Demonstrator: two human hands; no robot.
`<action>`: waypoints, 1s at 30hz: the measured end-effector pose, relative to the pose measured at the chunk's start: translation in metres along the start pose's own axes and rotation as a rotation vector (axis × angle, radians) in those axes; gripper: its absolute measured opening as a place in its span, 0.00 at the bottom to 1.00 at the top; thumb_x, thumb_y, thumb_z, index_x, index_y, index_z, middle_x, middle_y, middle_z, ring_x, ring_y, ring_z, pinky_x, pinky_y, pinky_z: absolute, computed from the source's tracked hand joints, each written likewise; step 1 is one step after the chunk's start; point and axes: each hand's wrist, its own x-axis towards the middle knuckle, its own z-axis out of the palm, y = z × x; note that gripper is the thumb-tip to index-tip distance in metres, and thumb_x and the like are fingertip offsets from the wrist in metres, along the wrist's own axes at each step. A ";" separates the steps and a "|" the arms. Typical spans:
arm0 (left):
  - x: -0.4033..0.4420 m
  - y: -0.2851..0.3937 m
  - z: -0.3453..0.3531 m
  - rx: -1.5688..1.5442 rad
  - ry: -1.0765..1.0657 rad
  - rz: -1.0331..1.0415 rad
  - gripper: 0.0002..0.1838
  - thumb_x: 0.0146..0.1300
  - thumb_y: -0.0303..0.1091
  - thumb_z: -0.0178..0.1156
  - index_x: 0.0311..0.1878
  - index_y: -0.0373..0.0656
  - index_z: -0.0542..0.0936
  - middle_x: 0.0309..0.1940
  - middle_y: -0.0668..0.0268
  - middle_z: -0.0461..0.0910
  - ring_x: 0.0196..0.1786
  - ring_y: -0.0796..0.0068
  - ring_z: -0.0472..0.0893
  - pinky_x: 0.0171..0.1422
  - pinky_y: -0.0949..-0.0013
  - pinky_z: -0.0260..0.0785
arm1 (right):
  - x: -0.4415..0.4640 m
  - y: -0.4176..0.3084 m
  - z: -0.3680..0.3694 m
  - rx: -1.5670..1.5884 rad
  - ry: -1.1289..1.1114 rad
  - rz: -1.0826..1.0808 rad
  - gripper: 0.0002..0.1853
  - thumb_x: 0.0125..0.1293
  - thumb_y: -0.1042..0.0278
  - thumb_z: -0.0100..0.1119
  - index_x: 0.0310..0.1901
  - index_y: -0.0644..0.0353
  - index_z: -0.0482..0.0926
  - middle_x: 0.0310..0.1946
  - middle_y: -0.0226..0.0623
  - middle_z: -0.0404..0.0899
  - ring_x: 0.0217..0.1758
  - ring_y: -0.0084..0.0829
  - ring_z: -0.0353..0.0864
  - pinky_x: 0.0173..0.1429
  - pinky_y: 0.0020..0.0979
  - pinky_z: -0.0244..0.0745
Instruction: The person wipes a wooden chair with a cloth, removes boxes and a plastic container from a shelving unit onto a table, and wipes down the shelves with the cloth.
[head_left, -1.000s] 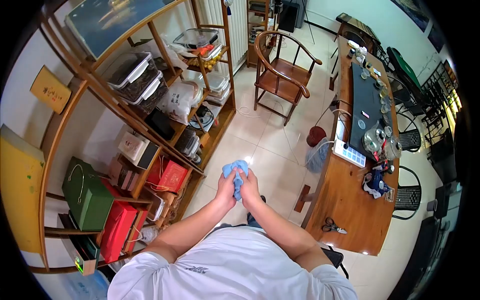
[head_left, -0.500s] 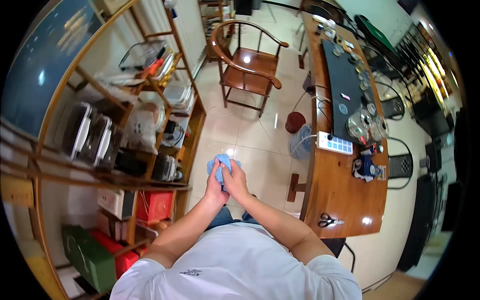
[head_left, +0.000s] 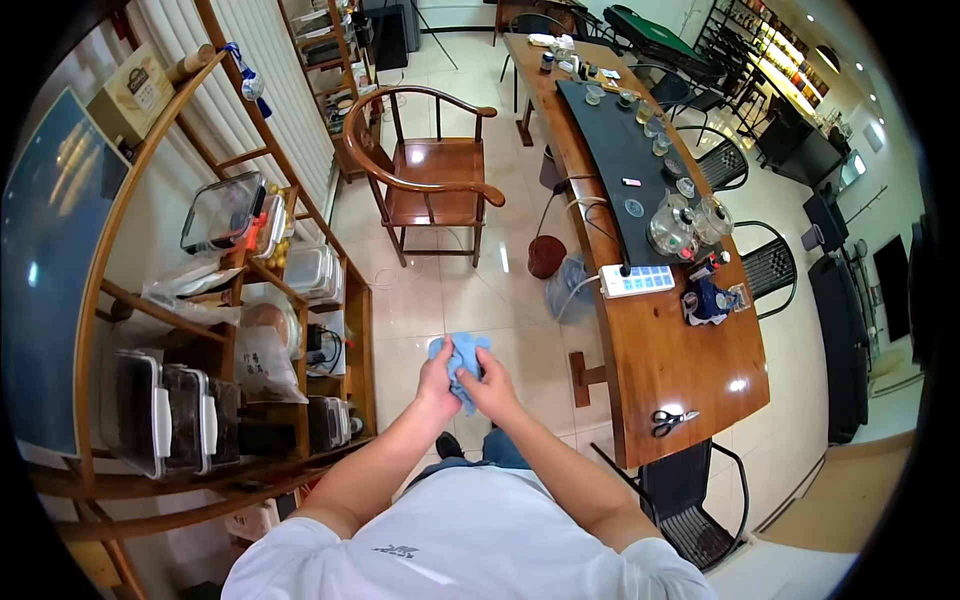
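Note:
Both hands hold a crumpled light blue cloth [head_left: 464,352] in front of my body, above the tiled floor. My left hand [head_left: 437,383] is closed on the cloth's left side, thumb pointing up along it. From the other side my right hand [head_left: 492,386] grips it, its thumb laid across the front. Cloth bunches out above and below the fingers, and part of it is hidden behind them. The two hands are close together, with the cloth between them.
A wooden armchair [head_left: 437,185] stands ahead. To the right runs a long wooden table [head_left: 650,350] bearing a power strip [head_left: 637,281], a glass teapot [head_left: 673,232] and scissors [head_left: 672,422]. Wooden shelves with plastic boxes [head_left: 185,415] line the left. A red bucket [head_left: 546,257] sits by the table.
My view has tilted up and turned, so chair and table sit further left in it. Both hands still hold the cloth; my right thumb now lies across it and more cloth shows between the hands.

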 end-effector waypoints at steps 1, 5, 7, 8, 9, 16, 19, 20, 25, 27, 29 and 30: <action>0.000 -0.001 0.012 0.011 0.025 -0.018 0.23 0.80 0.53 0.49 0.56 0.43 0.79 0.51 0.60 0.84 0.55 0.59 0.84 0.65 0.52 0.76 | 0.008 0.009 -0.006 -0.003 -0.001 0.007 0.18 0.64 0.64 0.69 0.50 0.65 0.78 0.38 0.42 0.83 0.38 0.33 0.80 0.45 0.36 0.76; 0.021 0.002 0.040 0.104 0.085 -0.016 0.17 0.80 0.47 0.54 0.54 0.43 0.80 0.50 0.62 0.85 0.53 0.61 0.84 0.61 0.53 0.78 | 0.038 0.024 -0.018 0.137 0.050 0.064 0.15 0.62 0.70 0.65 0.49 0.66 0.77 0.36 0.42 0.82 0.37 0.33 0.81 0.44 0.37 0.76; 0.041 0.013 0.051 0.119 0.075 0.004 0.17 0.80 0.47 0.53 0.54 0.43 0.80 0.51 0.61 0.85 0.53 0.61 0.84 0.61 0.54 0.77 | 0.063 0.019 -0.021 0.094 0.127 -0.024 0.14 0.62 0.71 0.63 0.48 0.64 0.77 0.33 0.42 0.81 0.35 0.33 0.81 0.42 0.36 0.76; 0.049 0.018 0.054 0.132 0.067 0.014 0.18 0.80 0.48 0.52 0.55 0.43 0.80 0.51 0.61 0.85 0.53 0.60 0.84 0.62 0.54 0.77 | 0.073 0.017 -0.023 0.099 0.118 -0.022 0.14 0.62 0.71 0.63 0.48 0.64 0.77 0.33 0.42 0.81 0.35 0.33 0.81 0.42 0.36 0.76; 0.061 0.022 0.056 0.133 0.074 0.020 0.18 0.80 0.48 0.52 0.55 0.43 0.80 0.51 0.61 0.85 0.53 0.60 0.84 0.62 0.54 0.77 | 0.085 0.000 -0.026 0.073 0.074 -0.010 0.14 0.62 0.71 0.63 0.48 0.63 0.77 0.33 0.42 0.82 0.34 0.33 0.81 0.41 0.37 0.75; 0.116 0.067 0.105 0.016 0.114 0.082 0.17 0.81 0.45 0.51 0.55 0.41 0.78 0.49 0.59 0.85 0.51 0.61 0.85 0.58 0.54 0.80 | 0.174 -0.035 -0.038 0.012 -0.026 -0.015 0.14 0.62 0.67 0.65 0.47 0.62 0.78 0.30 0.44 0.82 0.28 0.36 0.79 0.36 0.39 0.75; 0.141 0.087 0.115 -0.011 0.083 0.079 0.19 0.81 0.47 0.50 0.56 0.40 0.78 0.50 0.58 0.85 0.51 0.60 0.85 0.59 0.53 0.79 | 0.204 -0.031 -0.037 -0.010 -0.025 -0.012 0.14 0.63 0.65 0.66 0.47 0.62 0.78 0.30 0.45 0.82 0.30 0.36 0.80 0.37 0.39 0.75; 0.150 0.092 0.114 -0.022 0.064 0.060 0.20 0.81 0.48 0.50 0.56 0.40 0.79 0.50 0.58 0.85 0.51 0.59 0.85 0.60 0.52 0.79 | 0.215 -0.025 -0.035 -0.012 -0.025 -0.008 0.14 0.63 0.65 0.66 0.47 0.62 0.78 0.30 0.45 0.82 0.30 0.36 0.80 0.37 0.39 0.75; 0.207 0.146 0.112 -0.022 0.082 0.087 0.19 0.81 0.46 0.50 0.55 0.40 0.79 0.49 0.59 0.86 0.51 0.59 0.86 0.60 0.52 0.79 | 0.275 -0.016 -0.013 0.375 -0.093 0.152 0.17 0.73 0.63 0.64 0.57 0.65 0.81 0.42 0.33 0.85 0.43 0.23 0.82 0.47 0.28 0.79; 0.234 0.175 0.098 -0.022 0.113 0.101 0.18 0.81 0.46 0.50 0.55 0.40 0.79 0.48 0.59 0.86 0.51 0.59 0.86 0.59 0.52 0.79 | 0.303 -0.014 -0.002 0.397 -0.118 0.274 0.18 0.74 0.61 0.63 0.58 0.64 0.81 0.44 0.34 0.85 0.44 0.23 0.83 0.46 0.27 0.79; 0.269 0.216 0.083 -0.090 0.152 0.122 0.19 0.81 0.46 0.49 0.57 0.40 0.79 0.49 0.59 0.86 0.50 0.59 0.86 0.59 0.52 0.79 | 0.331 -0.013 0.016 0.414 -0.140 0.421 0.21 0.76 0.55 0.61 0.60 0.62 0.79 0.47 0.36 0.86 0.44 0.26 0.85 0.43 0.27 0.79; 0.284 0.242 0.079 -0.089 0.152 0.122 0.19 0.81 0.46 0.49 0.57 0.40 0.79 0.49 0.59 0.86 0.50 0.59 0.86 0.59 0.52 0.79 | 0.347 -0.013 0.029 0.415 -0.139 0.421 0.21 0.76 0.55 0.61 0.60 0.62 0.79 0.47 0.36 0.86 0.44 0.26 0.85 0.43 0.27 0.79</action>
